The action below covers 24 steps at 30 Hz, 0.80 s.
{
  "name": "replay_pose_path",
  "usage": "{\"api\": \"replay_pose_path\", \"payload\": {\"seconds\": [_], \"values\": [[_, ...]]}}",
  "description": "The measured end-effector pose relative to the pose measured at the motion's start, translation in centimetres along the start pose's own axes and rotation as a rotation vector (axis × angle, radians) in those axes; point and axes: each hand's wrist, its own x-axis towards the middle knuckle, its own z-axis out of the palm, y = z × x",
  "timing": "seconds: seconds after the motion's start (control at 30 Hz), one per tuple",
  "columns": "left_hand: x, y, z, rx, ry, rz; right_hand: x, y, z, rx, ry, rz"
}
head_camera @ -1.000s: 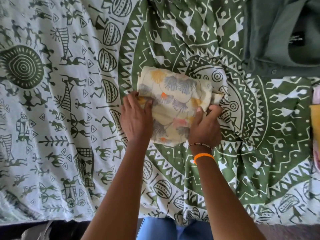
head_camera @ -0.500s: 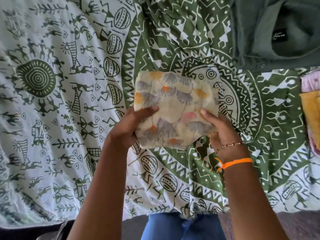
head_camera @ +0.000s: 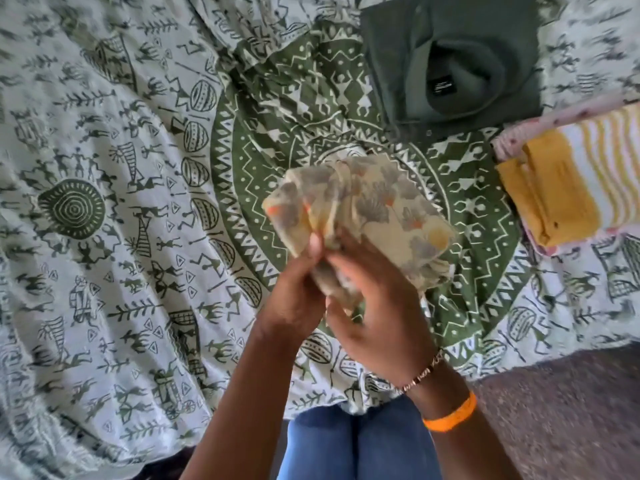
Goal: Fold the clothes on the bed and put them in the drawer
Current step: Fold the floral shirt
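Observation:
A folded cream garment with a grey and orange leaf print is lifted above the bed, tilted up to the right. My left hand grips its near left edge, thumb on top. My right hand holds the near edge from beneath, fingers curled round the cloth. A folded dark green shirt lies at the back of the bed. At the right sits a stack with a folded yellow garment and a yellow-striped white one on a pink cloth.
The bed is covered by a green and white sheet with printed figures. Its near edge runs along the bottom, with brown floor at the lower right. My knees in blue jeans press against the bed's edge.
The printed garment has been raised off the sheet and tilted. Both hands have come together at its near edge. The view has shifted, bringing the stack at the right into sight.

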Motion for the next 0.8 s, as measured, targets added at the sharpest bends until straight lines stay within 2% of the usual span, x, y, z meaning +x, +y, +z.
{"api": "replay_pose_path", "payload": {"seconds": [0.07, 0.1, 0.2, 0.27, 0.3, 0.37, 0.43, 0.47, 0.53, 0.6, 0.7, 0.8], "values": [[0.1, -0.7, 0.5, -0.083, 0.093, -0.070, -1.4, 0.3, -1.3, 0.205, -0.008, 0.065], [0.2, -1.0, 0.4, -0.153, 0.127, -0.103, -1.9, 1.0, -2.0, 0.285, 0.072, 0.109], [0.7, -2.5, 0.7, -0.296, 0.206, -0.155, -3.8, 5.0, -5.1, 0.217, 0.517, 0.279], [0.9, -3.2, 1.2, -0.311, 0.214, -0.206, -4.7, 8.2, -6.8, 0.208, 0.664, 0.512], [1.1, -3.8, 1.8, -0.286, 0.210, -0.260, -5.4, 9.8, -7.7, 0.332, 0.644, 0.663], [1.3, -4.6, 2.5, -0.239, 0.182, -0.364, -6.2, 12.3, -8.4, 0.847, 0.451, 0.917], [1.5, -5.5, 3.5, -0.190, 0.192, -0.451, -7.6, 14.4, -8.6, 1.306, 0.246, 0.983], [1.7, -5.9, 3.8, -0.150, 0.199, -0.474, -8.3, 15.2, -8.7, 1.411, 0.175, 0.926], [2.3, -6.9, 4.9, -0.080, 0.200, -0.506, -9.6, 16.6, -9.4, 1.458, 0.079, 0.803], [3.0, -7.5, 5.9, -0.016, 0.197, -0.509, -10.4, 17.6, -10.1, 1.444, 0.058, 0.766], [4.1, -9.0, 8.2, 0.024, 0.159, -0.543, -10.9, 19.7, -12.4, 1.403, 0.139, 0.822], [5.6, -10.6, 10.2, 0.024, 0.116, -0.500, -10.5, 21.0, -16.1, 1.244, 0.067, 0.882]]}}
